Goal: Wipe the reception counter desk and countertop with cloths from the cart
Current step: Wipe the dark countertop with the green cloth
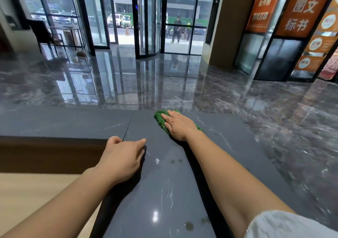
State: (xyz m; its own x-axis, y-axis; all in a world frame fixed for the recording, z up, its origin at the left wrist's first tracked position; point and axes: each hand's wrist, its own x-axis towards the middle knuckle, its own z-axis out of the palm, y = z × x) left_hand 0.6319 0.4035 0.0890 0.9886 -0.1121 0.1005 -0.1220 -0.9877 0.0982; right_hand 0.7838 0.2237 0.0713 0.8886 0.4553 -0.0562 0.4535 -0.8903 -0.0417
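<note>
A dark grey stone countertop (228,142) with pale veins runs from the near edge to the far corner. A green cloth (159,117) lies flat on it near the far edge. My right hand (178,125) presses palm-down on the cloth, fingers stretched out, covering most of it. My left hand (122,154) rests on the countertop's left edge, fingers loosely curled, holding nothing. A few dark water spots (176,161) sit on the stone between my arms.
Below the countertop on the left is a brown wooden panel (45,155) and a light wooden desk surface (27,192). Beyond the counter lies a glossy marble lobby floor (182,84), glass doors (148,18) and orange signs (301,7) at right.
</note>
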